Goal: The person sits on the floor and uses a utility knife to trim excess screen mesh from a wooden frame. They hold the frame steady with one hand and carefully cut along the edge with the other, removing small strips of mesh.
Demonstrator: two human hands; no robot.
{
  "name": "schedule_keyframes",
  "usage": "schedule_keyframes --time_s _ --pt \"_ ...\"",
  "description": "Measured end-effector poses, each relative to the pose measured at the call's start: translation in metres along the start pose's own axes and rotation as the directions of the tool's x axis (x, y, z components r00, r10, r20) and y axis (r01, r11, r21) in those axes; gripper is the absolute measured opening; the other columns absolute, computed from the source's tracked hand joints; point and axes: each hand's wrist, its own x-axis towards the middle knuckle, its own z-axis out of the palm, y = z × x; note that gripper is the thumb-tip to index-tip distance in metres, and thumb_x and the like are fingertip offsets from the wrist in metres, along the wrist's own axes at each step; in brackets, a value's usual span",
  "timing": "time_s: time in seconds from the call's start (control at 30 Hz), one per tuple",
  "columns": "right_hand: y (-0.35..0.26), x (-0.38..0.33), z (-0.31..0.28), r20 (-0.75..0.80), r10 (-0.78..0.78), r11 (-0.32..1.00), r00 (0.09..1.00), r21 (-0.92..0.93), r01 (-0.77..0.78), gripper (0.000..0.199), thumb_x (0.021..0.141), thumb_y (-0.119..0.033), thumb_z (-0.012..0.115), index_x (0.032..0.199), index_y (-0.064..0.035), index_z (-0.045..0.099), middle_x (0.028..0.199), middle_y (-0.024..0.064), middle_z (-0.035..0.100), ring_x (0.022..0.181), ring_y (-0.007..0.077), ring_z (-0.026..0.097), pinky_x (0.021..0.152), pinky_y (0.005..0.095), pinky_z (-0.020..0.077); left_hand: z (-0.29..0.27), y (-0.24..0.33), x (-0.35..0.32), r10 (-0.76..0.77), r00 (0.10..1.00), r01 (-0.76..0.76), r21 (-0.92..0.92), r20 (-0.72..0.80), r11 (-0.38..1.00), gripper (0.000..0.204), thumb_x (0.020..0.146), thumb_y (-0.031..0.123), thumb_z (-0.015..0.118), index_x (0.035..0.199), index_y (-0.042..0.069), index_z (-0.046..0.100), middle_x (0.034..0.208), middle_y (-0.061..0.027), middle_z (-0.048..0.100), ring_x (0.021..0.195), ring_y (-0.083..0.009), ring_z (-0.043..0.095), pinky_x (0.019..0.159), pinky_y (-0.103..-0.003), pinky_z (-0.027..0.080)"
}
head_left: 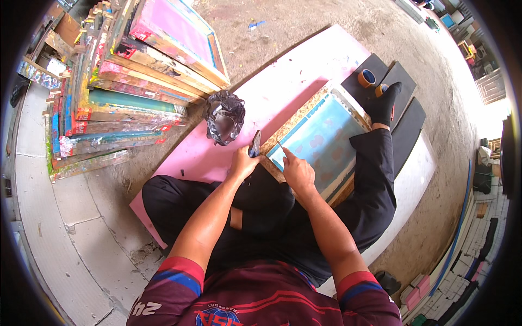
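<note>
A wooden screen-printing frame with blue mesh lies tilted in front of me, against my legs. At its near left corner my left hand is closed on a short dark hand tool that points up; its exact kind is unclear. My right hand is over the frame's near edge, fingers closed around a thin, pointed dark tool. The tip of that tool is by the blue mesh and the wooden border. Most of its handle is hidden in my fingers.
Paint-stained screen frames are stacked at the left. A black plastic bag sits on the pink board under me. Two tape rolls rest on dark panels beside my foot at the right.
</note>
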Motion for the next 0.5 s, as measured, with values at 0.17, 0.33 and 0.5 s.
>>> schedule_keyframes --time_s 0.17,0.33,0.5 --pt "-0.01 0.003 0.001 0.052 0.01 0.999 0.999 -0.039 -0.008 0.041 0.106 -0.03 0.053 0.146 -0.0236 0.062 0.101 0.0225 0.077 0.097 0.0441 0.074 0.087 0.053 0.0585 0.004 -0.015 0.004 -0.017 1.0 0.017 -0.018 0.005 1.0 0.036 0.079 0.02 0.093 0.1 -0.002 0.073 0.085 -0.0107 0.076 0.079 -0.0161 0.069 0.073 -0.037 0.054" --pt "-0.015 0.003 0.012 0.106 0.054 0.998 0.993 -0.049 -0.049 0.046 0.107 -0.026 0.051 0.152 -0.0185 0.053 0.104 0.0243 0.076 0.102 0.0449 0.073 0.088 0.0557 0.0584 0.004 -0.006 0.001 0.003 1.0 -0.003 -0.038 0.004 0.999 0.039 0.075 0.025 0.092 0.096 -0.002 0.072 0.084 -0.0212 0.075 0.079 -0.0328 0.075 0.073 -0.044 0.055" --pt "-0.009 0.004 0.011 0.119 0.013 1.0 0.993 0.023 -0.016 0.048 0.107 -0.027 0.051 0.155 -0.0198 0.05 0.107 0.0248 0.076 0.104 0.0453 0.073 0.091 0.0557 0.0576 0.002 -0.012 0.005 -0.012 1.0 0.012 -0.05 0.012 0.999 0.039 0.075 0.024 0.091 0.097 -0.003 0.073 0.084 -0.0212 0.076 0.079 -0.0318 0.075 0.073 -0.044 0.056"
